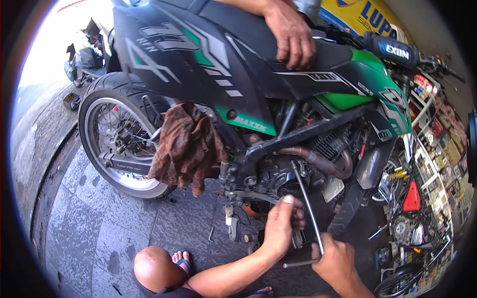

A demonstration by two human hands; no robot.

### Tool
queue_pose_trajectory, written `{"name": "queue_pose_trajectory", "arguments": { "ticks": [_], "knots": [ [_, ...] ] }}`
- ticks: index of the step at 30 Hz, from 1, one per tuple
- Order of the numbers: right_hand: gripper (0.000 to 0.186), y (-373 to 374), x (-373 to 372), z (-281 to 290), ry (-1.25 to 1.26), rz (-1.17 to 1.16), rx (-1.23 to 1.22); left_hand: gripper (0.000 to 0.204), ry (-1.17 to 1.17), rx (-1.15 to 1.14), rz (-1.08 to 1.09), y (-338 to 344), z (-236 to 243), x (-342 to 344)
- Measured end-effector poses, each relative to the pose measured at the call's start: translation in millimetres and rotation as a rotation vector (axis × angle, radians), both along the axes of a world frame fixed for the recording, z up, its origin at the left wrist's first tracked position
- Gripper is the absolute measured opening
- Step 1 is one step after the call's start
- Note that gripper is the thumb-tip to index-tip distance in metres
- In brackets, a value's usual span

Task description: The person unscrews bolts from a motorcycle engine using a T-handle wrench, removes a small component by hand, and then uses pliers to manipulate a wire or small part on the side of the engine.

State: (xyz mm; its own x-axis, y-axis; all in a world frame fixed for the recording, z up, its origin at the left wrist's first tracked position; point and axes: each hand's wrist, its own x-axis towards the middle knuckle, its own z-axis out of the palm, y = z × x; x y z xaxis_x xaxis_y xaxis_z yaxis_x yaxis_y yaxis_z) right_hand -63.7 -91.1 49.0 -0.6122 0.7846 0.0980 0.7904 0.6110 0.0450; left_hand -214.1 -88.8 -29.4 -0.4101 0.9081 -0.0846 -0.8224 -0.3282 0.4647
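Note:
My left hand (pixel 282 224) is raised below the engine (pixel 328 151) of a green and black motorcycle (pixel 191 64), thumb up and fingers curled around something I cannot make out; a shiny metal piece shows beneath it. My right hand (pixel 332 262) grips a long T-handle wrench (pixel 309 206) at its crossbar, the shaft rising to the engine's side cover (pixel 284 178) under the bent exhaust pipe (pixel 318 161). A stained brown rag (pixel 185 149) hangs over the rear side of the frame, left of the foot-peg bracket (pixel 230 218).
Another person's hand (pixel 293 44) rests on the seat at the top. A small hex key (pixel 211 233) lies on the dark tiles (pixel 124 233). A scooter (pixel 84 64) stands outside at left. Shelves of parts (pixel 442 184) and loose parts (pixel 402 228) crowd the right.

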Motion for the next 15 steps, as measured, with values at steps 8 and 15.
{"name": "queue_pose_trajectory", "arguments": {
  "ticks": [8,15],
  "knots": [
    [0.038,-34,3,21,0.062,0.056,0.296,0.053,0.459,0.361,-0.607,52,-41,78],
    [0.04,-78,-4,19,0.071,-0.025,-0.21,0.033,0.17,0.286,-0.812,24,-26,40]
  ]
}}
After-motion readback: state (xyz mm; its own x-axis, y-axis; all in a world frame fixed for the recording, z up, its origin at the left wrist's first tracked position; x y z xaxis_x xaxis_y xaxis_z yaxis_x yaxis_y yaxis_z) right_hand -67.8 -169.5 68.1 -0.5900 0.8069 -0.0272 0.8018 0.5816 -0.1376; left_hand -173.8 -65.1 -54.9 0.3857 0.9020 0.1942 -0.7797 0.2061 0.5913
